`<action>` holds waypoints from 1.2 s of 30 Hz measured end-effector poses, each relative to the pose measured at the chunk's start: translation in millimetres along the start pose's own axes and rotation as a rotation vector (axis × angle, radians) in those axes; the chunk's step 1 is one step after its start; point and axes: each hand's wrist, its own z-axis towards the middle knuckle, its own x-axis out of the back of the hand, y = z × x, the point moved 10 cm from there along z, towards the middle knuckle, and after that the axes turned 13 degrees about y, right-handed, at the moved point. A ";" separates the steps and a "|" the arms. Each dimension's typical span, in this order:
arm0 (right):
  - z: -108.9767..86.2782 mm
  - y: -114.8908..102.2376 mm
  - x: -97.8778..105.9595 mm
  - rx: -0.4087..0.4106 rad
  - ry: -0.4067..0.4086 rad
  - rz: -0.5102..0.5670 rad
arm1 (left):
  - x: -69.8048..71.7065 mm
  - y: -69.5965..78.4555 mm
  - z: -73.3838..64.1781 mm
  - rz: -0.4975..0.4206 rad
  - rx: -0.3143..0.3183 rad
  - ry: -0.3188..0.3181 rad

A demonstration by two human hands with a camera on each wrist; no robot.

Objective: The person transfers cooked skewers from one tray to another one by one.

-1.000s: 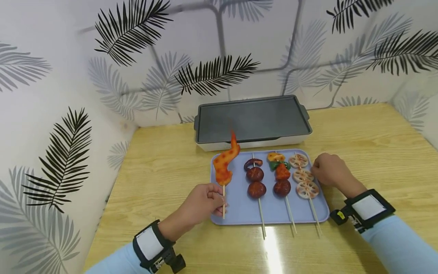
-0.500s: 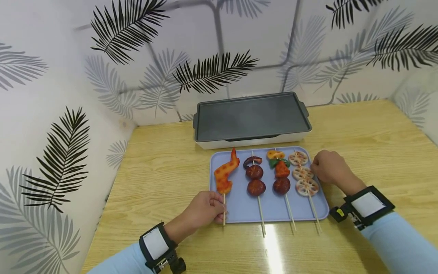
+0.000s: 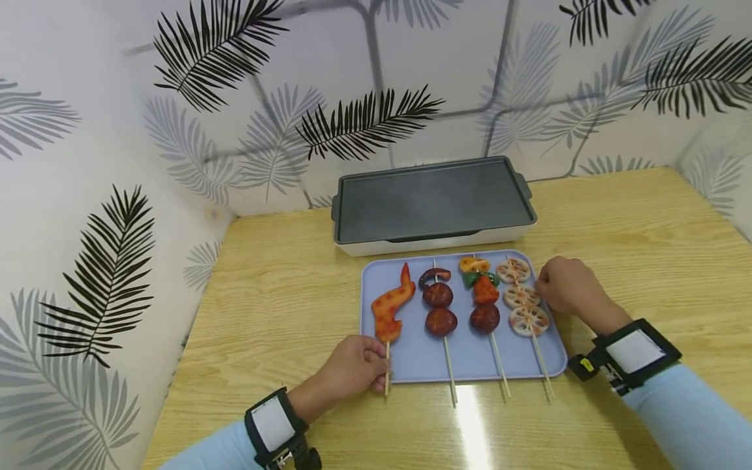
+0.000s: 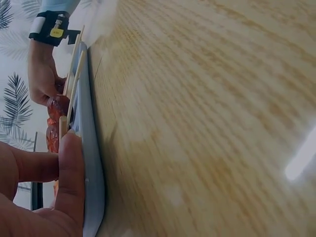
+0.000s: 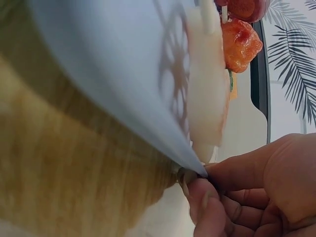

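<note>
My left hand point(image 3: 355, 365) pinches the stick of a chicken wing skewer point(image 3: 389, 310), orange-red with dark spots, over the left side of a lavender tray point(image 3: 414, 365). In the left wrist view, thumb and finger meet on the stick point(image 4: 63, 127) beside the tray's edge. My right hand point(image 3: 570, 287) pinches the tray's right rim, as the right wrist view shows at the rim point(image 5: 195, 165). Also on the tray are a skewer with two mushrooms point(image 3: 440, 322), a mixed skewer point(image 3: 485, 290) and a lotus root skewer point(image 3: 521, 298), their sticks passing the front edge.
Behind the tray stands a flat griddle point(image 3: 435, 199) with a dark plate and white base, near the leaf-patterned wall point(image 3: 376, 65). The pale wooden table point(image 3: 282, 281) extends to both sides. Both wrists carry strapped black devices point(image 3: 637, 352).
The chicken wing skewer has come down and toward the person, its raised tip now lying over the tray. My left hand moved with it; the right hand stayed at the rim.
</note>
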 end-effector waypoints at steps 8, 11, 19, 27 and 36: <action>-1.3 -1.9 1.4 0.031 0.026 -0.029 | -1.5 -2.9 2.7 0.028 0.058 -0.052; -2.7 -0.5 1.2 0.019 0.019 -0.019 | 0.2 -0.1 4.5 0.095 0.026 -0.090; -1.9 0.5 2.1 0.007 0.014 -0.021 | 45.0 35.5 30.8 0.374 -0.215 0.096; 2.0 -7.2 -0.7 0.066 0.033 -0.043 | 73.4 24.4 59.0 0.588 -0.266 0.294; 0.2 -3.2 4.2 0.043 0.027 -0.040 | 60.8 24.0 68.0 0.569 -0.254 0.234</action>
